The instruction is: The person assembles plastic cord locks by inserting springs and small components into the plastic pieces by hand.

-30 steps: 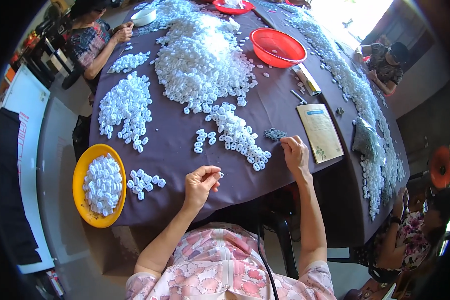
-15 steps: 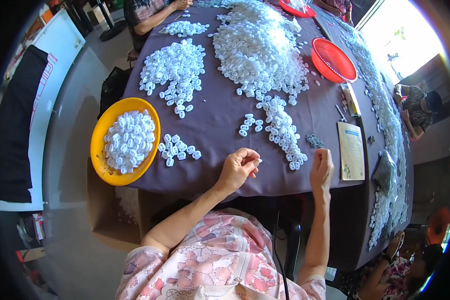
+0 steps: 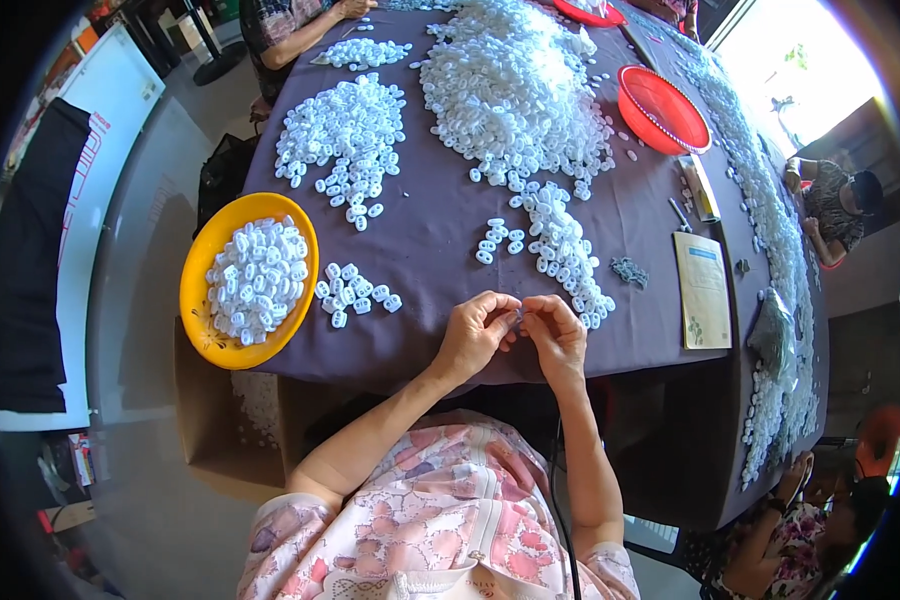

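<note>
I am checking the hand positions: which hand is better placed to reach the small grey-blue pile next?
Probably the right hand: it is nearer the small, loose grey-blue pile on the dark purple cloth, lying to its right. The left hand is farther away.

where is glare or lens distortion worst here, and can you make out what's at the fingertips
Head view: glare whites out the bright opening at upper right and washes out detail in the big white heap; head view: the white panel at left curves and the corners go black; head view: the pale bit between left hand and right hand is too small to identify.
</note>
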